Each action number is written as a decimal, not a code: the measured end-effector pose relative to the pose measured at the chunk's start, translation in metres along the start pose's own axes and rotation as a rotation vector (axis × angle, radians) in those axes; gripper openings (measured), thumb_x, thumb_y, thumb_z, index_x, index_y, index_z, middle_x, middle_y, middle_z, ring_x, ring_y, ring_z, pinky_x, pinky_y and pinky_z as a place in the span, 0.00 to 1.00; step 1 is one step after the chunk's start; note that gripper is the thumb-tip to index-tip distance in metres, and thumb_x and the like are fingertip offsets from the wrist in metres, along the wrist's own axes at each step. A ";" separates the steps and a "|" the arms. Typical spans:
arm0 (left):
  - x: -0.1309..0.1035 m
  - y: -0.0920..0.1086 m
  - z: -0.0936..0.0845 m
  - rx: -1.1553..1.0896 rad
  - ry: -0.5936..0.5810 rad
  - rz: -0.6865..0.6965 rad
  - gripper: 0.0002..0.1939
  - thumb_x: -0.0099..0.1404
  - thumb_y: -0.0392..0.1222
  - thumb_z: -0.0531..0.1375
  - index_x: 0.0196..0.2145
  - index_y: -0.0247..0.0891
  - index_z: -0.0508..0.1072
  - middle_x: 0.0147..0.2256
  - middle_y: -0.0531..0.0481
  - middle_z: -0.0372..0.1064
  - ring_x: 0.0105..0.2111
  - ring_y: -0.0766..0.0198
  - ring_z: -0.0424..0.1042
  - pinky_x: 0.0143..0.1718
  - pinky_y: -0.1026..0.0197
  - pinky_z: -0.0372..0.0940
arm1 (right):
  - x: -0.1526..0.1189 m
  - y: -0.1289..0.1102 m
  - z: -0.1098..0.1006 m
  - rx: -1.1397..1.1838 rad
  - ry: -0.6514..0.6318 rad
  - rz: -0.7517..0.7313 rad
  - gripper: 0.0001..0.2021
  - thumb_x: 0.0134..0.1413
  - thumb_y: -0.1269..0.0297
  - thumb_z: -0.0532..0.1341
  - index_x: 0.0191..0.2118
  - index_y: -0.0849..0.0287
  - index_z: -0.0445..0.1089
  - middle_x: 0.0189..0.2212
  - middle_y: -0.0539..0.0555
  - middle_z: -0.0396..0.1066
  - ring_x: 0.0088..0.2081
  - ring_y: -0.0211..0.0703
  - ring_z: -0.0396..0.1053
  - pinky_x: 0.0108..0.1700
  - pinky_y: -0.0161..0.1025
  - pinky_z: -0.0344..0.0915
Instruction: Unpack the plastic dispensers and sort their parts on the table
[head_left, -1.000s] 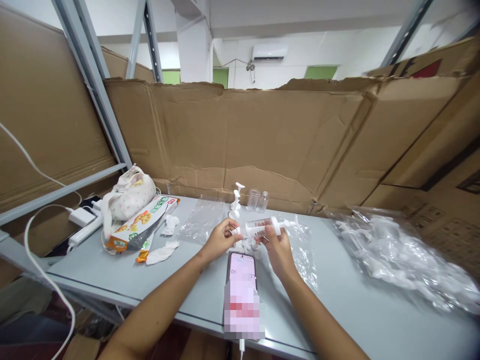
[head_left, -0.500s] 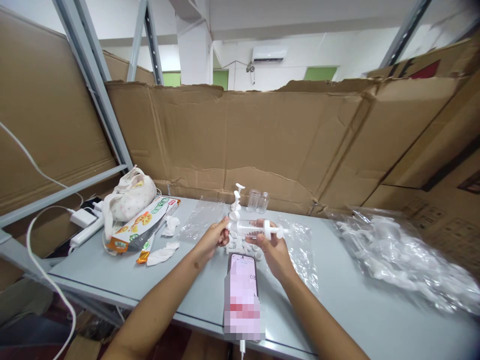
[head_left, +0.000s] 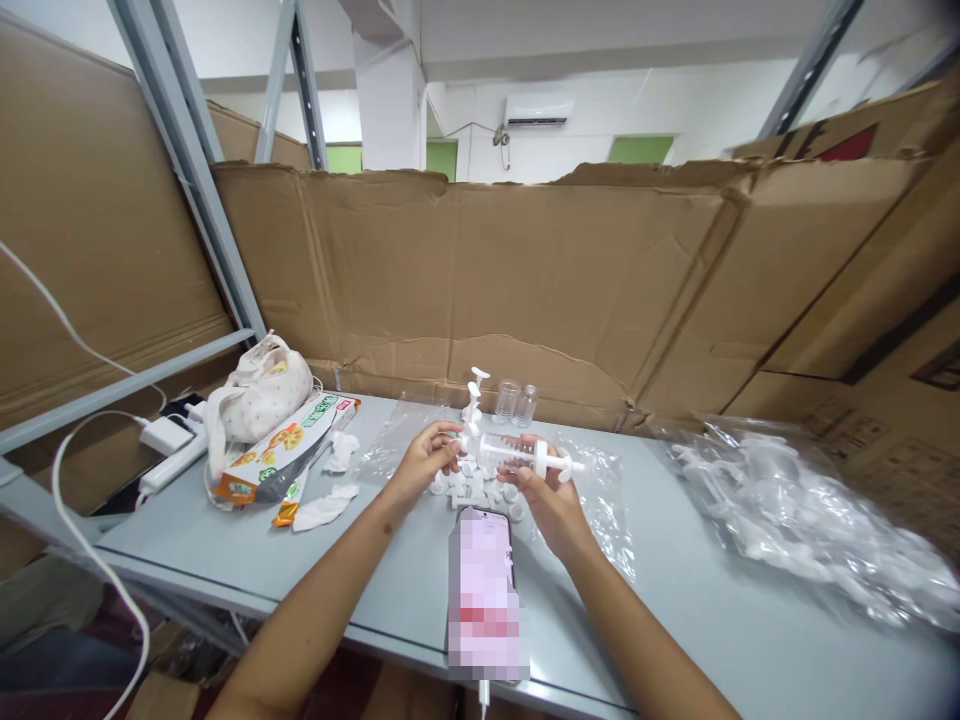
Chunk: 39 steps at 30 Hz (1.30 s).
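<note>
My right hand [head_left: 551,497] is wrapped round a clear cylindrical bottle [head_left: 495,452], held sideways above the table. A white collar [head_left: 541,458] rings the bottle's right end, and a white stem with a small tip sticks out beyond it. At the other end, my left hand [head_left: 429,460] pinches a small white end piece [head_left: 468,442] between thumb and fingers. Below the bottle lies a heap of small white plastic parts [head_left: 472,490], partly covered by the hands. Behind it, several white parts [head_left: 474,390] stand close together near two clear empty bottles [head_left: 517,402].
A phone [head_left: 486,580] on a cable lies in front. Clear plastic bags [head_left: 394,432] flank the heap, and a large bag of white parts [head_left: 795,500] sits at right. At left are a snack box [head_left: 289,450], tissues [head_left: 326,508] and a cloth bag [head_left: 262,385]. Cardboard [head_left: 510,270] walls the back.
The bottle has shifted slightly right with my right hand. My left hand has moved up a little, and its fingers have changed their grip at the bottle's left end.
</note>
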<state>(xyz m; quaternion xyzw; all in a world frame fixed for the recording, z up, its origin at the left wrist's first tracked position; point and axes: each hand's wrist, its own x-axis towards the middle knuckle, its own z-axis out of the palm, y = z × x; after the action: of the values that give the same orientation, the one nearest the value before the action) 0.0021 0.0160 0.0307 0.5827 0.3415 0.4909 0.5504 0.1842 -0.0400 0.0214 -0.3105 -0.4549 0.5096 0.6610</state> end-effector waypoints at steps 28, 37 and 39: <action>-0.001 0.004 -0.023 1.464 -0.186 0.258 0.08 0.62 0.35 0.51 0.31 0.40 0.70 0.32 0.47 0.70 0.36 0.58 0.67 0.36 0.61 0.54 | 0.004 0.000 -0.007 -0.205 0.133 -0.058 0.21 0.43 0.59 0.65 0.45 0.55 0.63 0.38 0.52 0.69 0.30 0.42 0.69 0.36 0.43 0.65; -0.001 0.004 -0.024 1.299 -0.032 0.075 0.09 0.61 0.37 0.51 0.36 0.41 0.70 0.35 0.47 0.71 0.36 0.59 0.68 0.35 0.62 0.56 | 0.004 0.002 -0.008 -0.201 0.137 -0.044 0.22 0.43 0.59 0.65 0.46 0.54 0.63 0.32 0.49 0.69 0.30 0.42 0.68 0.35 0.41 0.65; -0.003 0.004 -0.023 1.220 -0.019 0.031 0.09 0.61 0.39 0.51 0.36 0.42 0.70 0.35 0.48 0.71 0.34 0.60 0.68 0.33 0.63 0.56 | 0.005 0.002 -0.008 -0.210 0.139 -0.032 0.22 0.43 0.59 0.65 0.46 0.55 0.63 0.30 0.49 0.69 0.30 0.43 0.68 0.34 0.41 0.65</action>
<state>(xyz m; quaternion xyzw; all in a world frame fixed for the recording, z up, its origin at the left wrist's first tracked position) -0.0208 0.0196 0.0324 0.8023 0.5474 0.2095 0.1131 0.1912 -0.0347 0.0181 -0.4054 -0.4637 0.4258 0.6628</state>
